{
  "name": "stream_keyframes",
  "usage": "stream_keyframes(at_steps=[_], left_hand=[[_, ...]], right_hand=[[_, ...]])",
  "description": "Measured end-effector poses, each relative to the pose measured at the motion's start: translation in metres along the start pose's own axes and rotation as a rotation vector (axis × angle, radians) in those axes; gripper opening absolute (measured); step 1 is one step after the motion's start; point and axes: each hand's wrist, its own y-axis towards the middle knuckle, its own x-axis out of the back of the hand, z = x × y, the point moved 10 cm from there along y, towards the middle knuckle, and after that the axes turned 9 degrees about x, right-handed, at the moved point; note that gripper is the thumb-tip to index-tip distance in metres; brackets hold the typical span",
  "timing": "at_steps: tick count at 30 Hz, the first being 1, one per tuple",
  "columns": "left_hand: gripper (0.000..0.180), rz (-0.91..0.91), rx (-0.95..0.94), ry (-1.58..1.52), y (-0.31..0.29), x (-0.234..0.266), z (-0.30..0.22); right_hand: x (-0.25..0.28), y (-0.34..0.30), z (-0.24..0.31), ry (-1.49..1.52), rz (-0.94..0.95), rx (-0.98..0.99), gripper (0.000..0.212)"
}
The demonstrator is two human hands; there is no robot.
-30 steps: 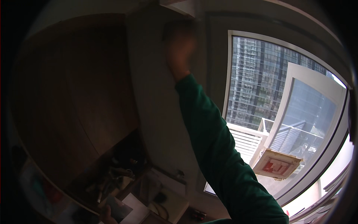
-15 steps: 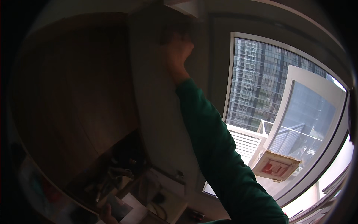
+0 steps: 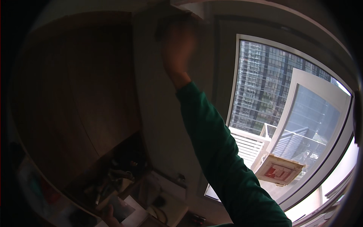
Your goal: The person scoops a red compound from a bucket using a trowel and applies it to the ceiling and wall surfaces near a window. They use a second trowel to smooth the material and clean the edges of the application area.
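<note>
My right arm, in a green sleeve, reaches up across the middle to the wall (image 3: 155,98). High on that wall is my right hand (image 3: 180,47), smeared by motion and dim. Its fingers look closed around a dark thing (image 3: 162,29) that I cannot make out. A pale ledge or box edge (image 3: 194,9) juts out just above it. At the bottom left my left hand (image 3: 109,217) shows only in part, closed on the edge of a flat grey sheet with a white border (image 3: 137,216).
Brown wooden cabinet doors (image 3: 72,94) fill the left. Below them a shelf holds dim clutter (image 3: 117,179). At the right, a window (image 3: 257,83) with an open glazed sash (image 3: 314,113) has a beige panel with a red print (image 3: 280,170) before it. Beside the sheet stands a pale box (image 3: 176,212).
My right hand has shifted slightly on the wall and looks more blurred, with the dark thing moving to its left. My left hand and the sheet have hardly moved.
</note>
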Motion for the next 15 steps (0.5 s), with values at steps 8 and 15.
stream_keyframes(at_steps=[8,15], left_hand=[[0.034,0.047,-0.121,0.117,-0.001,-0.004,-0.014],[0.031,0.013,0.015,0.029,0.011,-0.001,0.012]], right_hand=[[0.007,0.020,-0.022,0.186,-0.142,-0.174,0.024],[-0.026,-0.007,0.019,0.012,0.014,-0.094,0.021]])
